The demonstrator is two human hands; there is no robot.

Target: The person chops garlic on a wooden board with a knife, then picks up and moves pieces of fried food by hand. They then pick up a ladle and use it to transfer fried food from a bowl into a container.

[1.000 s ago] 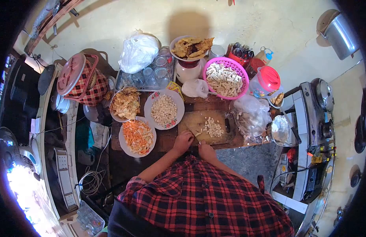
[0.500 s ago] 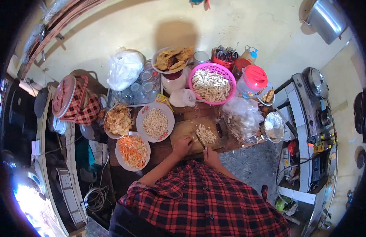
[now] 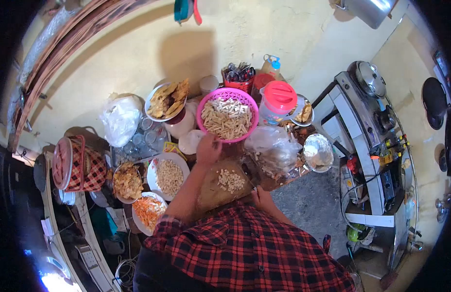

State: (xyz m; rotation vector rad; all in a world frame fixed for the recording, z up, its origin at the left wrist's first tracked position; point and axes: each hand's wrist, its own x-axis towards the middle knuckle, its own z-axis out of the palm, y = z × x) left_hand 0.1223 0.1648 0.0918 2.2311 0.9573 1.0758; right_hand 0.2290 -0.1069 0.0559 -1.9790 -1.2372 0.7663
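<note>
My left hand (image 3: 209,150) reaches forward to the near rim of a pink basket (image 3: 202,108) filled with pale cut sticks (image 3: 227,118). Motion smears its fingers, which overlap the basket's edge. Low at the board's right side, my right hand (image 3: 259,195) is closed round the handle of a knife (image 3: 251,177), its blade pointing away from me. Small pale diced pieces (image 3: 230,180) lie in a heap on the wooden cutting board (image 3: 211,194). To the left stands a flowered plate (image 3: 183,165) of similar diced pieces.
A plate of shredded orange and white food (image 3: 148,212) and a bowl of fried food (image 3: 127,181) sit at the left. Right of the board are a plastic bag (image 3: 271,143), a foil-lined bowl (image 3: 318,152) and a red-lidded jug (image 3: 278,100). A stove (image 3: 359,109) stands farther right.
My left hand has left the board and moved forward to the pink basket. My right hand with the knife has drawn away from the diced pieces. The view has shifted right.
</note>
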